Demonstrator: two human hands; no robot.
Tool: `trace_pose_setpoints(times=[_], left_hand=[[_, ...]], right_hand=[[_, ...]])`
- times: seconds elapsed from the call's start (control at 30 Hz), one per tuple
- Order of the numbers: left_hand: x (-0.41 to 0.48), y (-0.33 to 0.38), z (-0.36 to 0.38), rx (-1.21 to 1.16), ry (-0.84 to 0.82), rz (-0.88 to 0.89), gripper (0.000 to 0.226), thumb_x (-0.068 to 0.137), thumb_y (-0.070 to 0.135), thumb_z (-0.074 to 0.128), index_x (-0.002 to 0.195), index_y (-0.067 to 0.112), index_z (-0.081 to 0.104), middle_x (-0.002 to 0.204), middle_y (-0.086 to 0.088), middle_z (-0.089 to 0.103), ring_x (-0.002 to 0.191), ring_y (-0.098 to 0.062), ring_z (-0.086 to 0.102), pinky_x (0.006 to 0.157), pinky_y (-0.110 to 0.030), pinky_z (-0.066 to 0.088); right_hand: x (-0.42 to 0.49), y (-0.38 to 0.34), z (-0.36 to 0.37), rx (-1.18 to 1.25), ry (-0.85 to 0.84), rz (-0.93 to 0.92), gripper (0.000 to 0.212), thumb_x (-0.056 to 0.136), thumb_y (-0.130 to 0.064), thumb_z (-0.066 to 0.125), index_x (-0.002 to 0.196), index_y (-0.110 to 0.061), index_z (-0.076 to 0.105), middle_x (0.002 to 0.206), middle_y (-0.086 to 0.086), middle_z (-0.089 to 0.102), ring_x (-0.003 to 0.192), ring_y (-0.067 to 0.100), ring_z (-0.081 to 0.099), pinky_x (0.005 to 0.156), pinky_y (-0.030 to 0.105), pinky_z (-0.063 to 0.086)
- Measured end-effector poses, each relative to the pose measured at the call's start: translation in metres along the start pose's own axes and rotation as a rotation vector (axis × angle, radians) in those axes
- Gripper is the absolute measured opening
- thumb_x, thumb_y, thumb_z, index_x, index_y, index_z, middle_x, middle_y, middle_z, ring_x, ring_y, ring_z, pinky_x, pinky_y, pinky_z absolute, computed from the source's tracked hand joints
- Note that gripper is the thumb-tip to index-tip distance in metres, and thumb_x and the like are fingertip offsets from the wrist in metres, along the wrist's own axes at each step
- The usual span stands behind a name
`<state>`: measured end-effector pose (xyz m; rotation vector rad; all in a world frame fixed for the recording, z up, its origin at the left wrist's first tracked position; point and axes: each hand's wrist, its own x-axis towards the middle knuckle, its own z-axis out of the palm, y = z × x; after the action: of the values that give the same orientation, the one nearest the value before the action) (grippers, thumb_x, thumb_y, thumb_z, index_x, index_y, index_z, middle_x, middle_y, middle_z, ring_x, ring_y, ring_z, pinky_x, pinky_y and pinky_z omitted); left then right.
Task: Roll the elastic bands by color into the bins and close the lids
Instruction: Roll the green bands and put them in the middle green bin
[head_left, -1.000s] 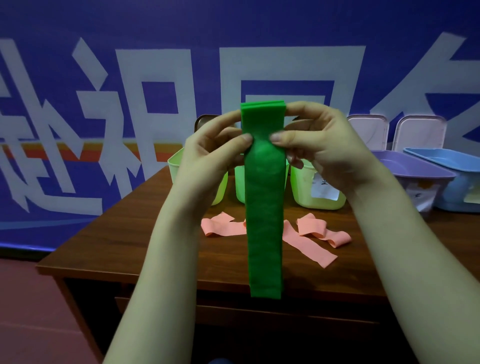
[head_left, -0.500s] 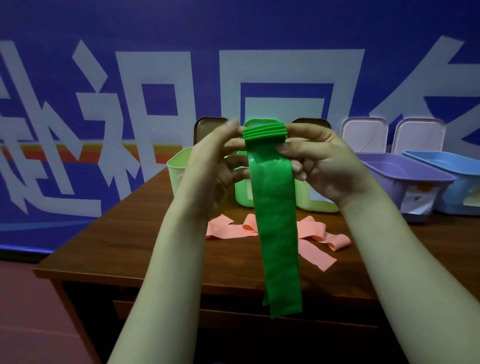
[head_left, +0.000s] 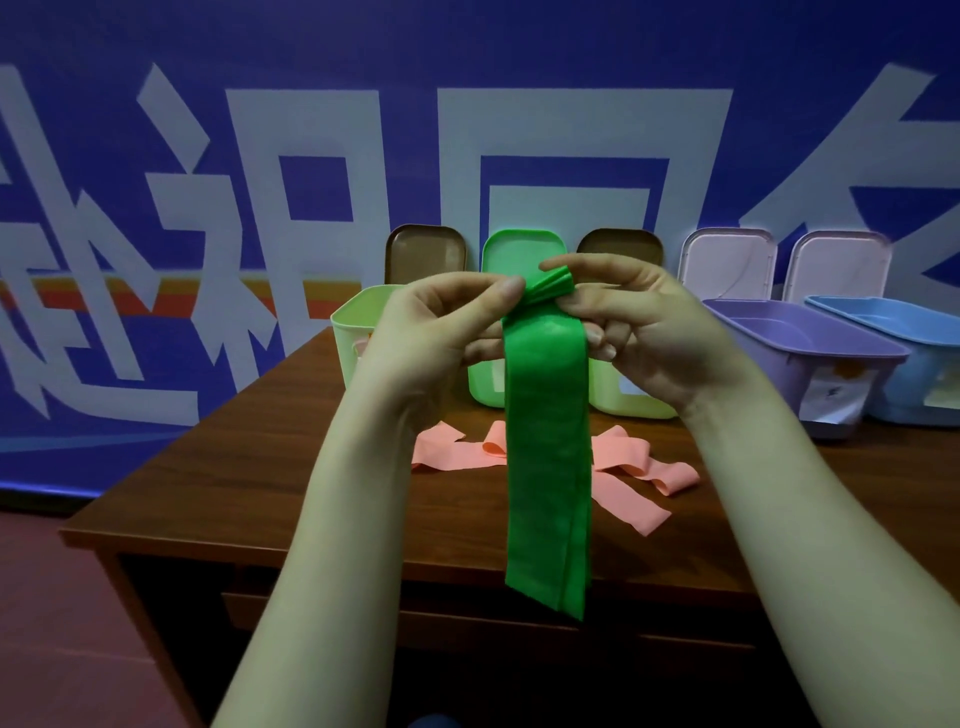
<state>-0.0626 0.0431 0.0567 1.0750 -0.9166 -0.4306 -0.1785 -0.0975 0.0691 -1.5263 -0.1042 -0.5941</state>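
Nearest: green elastic band (head_left: 548, 441), several layers hanging straight down in front of the table (head_left: 260, 467), lower end past its near edge. The band's upper end was gathered into a ridged bundle; whether rolled or folded could not be told. Left hand (head_left: 431, 332) pinched that bundle between thumb and forefinger. Right hand (head_left: 644, 332) pinched it from the other side, its lower fingers curled behind the strip. Both forearms were cut off by the bottom edge. On the tabletop behind lay pink bands (head_left: 644, 467), loose and looped, their middle hidden by the green strip and their count uncertain. Further back stood a row of open bins: pale green bin (head_left: 353, 332), largely hidden by the left hand; green bin (head_left: 483, 384), mostly covered; second pale green bin (head_left: 623, 400); purple bin (head_left: 779, 338); blue bin (head_left: 883, 322), cut off at the right. Their contents could not be made out. Lids (head_left: 426, 254) stood upright behind the bins, against the blue lettered wall (head_left: 311, 78).
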Motion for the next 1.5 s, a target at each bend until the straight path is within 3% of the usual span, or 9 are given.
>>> trace_pose_setpoints(times=[0.13, 0.3, 0.4, 0.57, 0.77, 1.03, 1.17, 1.33, 1.5], left_hand=[[0.001, -0.002, -0.003, 0.022, 0.019, 0.032, 0.018, 0.086, 0.009, 0.065, 0.100, 0.000, 0.068, 0.082, -0.009, 0.073, 0.074, -0.019, 0.067, 0.067, -0.025, 0.056], [-0.002, -0.003, -0.003, 0.107, 0.015, 0.098, 0.014, 0.084, 0.005, 0.067, 0.098, 0.002, 0.069, 0.079, -0.005, 0.074, 0.072, -0.014, 0.071, 0.062, -0.023, 0.056], [-0.004, -0.003, -0.002, 0.172, 0.023, 0.133, 0.017, 0.083, 0.005, 0.068, 0.100, 0.001, 0.068, 0.084, -0.013, 0.072, 0.071, -0.015, 0.070, 0.062, -0.024, 0.056], [-0.005, -0.005, -0.003, 0.265, 0.039, 0.206, 0.023, 0.083, 0.008, 0.070, 0.104, 0.001, 0.067, 0.094, -0.026, 0.069, 0.083, -0.032, 0.069, 0.068, -0.036, 0.057], [-0.001, -0.009, -0.004, 0.256, 0.037, 0.235, 0.028, 0.081, 0.007, 0.072, 0.108, 0.014, 0.064, 0.097, -0.024, 0.066, 0.083, -0.022, 0.067, 0.071, -0.022, 0.055], [-0.006, -0.008, 0.001, 0.078, 0.027, 0.132, 0.027, 0.079, 0.001, 0.070, 0.105, 0.010, 0.066, 0.098, -0.009, 0.071, 0.092, -0.016, 0.069, 0.079, -0.024, 0.056], [-0.003, -0.008, -0.001, 0.176, -0.065, -0.065, 0.030, 0.083, 0.027, 0.069, 0.108, 0.011, 0.067, 0.108, -0.009, 0.071, 0.103, -0.022, 0.067, 0.094, -0.040, 0.053], [-0.007, -0.005, 0.005, 0.219, -0.099, -0.140, 0.042, 0.084, 0.052, 0.052, 0.097, 0.016, 0.069, 0.098, -0.008, 0.074, 0.095, -0.023, 0.070, 0.084, -0.036, 0.056], [-0.003, -0.005, 0.005, 0.303, -0.056, -0.067, 0.039, 0.089, 0.047, 0.055, 0.097, 0.012, 0.072, 0.096, -0.016, 0.072, 0.094, -0.029, 0.069, 0.087, -0.044, 0.054]], right_hand=[[-0.004, -0.002, -0.006, -0.107, -0.127, -0.004, 0.036, 0.078, -0.025, 0.066, 0.113, -0.018, 0.067, 0.101, 0.015, 0.064, 0.088, 0.032, 0.054, 0.062, 0.026, 0.046], [-0.003, -0.001, 0.008, -0.377, 0.029, -0.019, 0.041, 0.082, -0.049, 0.061, 0.101, -0.013, 0.068, 0.090, 0.014, 0.066, 0.084, 0.032, 0.058, 0.068, 0.036, 0.048], [-0.003, 0.001, 0.013, -0.388, 0.028, -0.020, 0.038, 0.081, -0.041, 0.058, 0.096, -0.007, 0.068, 0.083, 0.008, 0.070, 0.075, 0.022, 0.067, 0.064, 0.027, 0.055], [-0.004, 0.003, 0.011, -0.274, 0.010, 0.040, 0.038, 0.078, -0.031, 0.060, 0.104, -0.003, 0.062, 0.069, -0.002, 0.067, 0.052, 0.006, 0.059, 0.044, 0.015, 0.044], [0.000, 0.008, 0.006, -0.167, 0.031, 0.007, 0.033, 0.074, -0.022, 0.065, 0.105, -0.011, 0.061, 0.092, 0.008, 0.073, 0.087, 0.023, 0.071, 0.071, 0.029, 0.058], [-0.002, 0.009, 0.007, -0.242, 0.073, -0.196, 0.024, 0.075, -0.012, 0.067, 0.099, -0.016, 0.065, 0.091, 0.003, 0.075, 0.089, 0.022, 0.071, 0.075, 0.037, 0.059], [-0.003, 0.008, 0.007, -0.256, 0.100, -0.275, 0.026, 0.072, -0.006, 0.068, 0.097, -0.010, 0.064, 0.085, 0.002, 0.075, 0.086, 0.022, 0.071, 0.075, 0.039, 0.060], [-0.002, 0.010, 0.004, -0.286, 0.103, -0.315, 0.026, 0.071, 0.001, 0.070, 0.095, -0.011, 0.067, 0.088, -0.003, 0.074, 0.093, 0.019, 0.070, 0.078, 0.028, 0.057], [-0.004, 0.012, 0.003, -0.340, 0.075, -0.324, 0.029, 0.072, 0.014, 0.067, 0.092, -0.008, 0.067, 0.085, -0.009, 0.073, 0.093, 0.011, 0.069, 0.081, 0.020, 0.054]])
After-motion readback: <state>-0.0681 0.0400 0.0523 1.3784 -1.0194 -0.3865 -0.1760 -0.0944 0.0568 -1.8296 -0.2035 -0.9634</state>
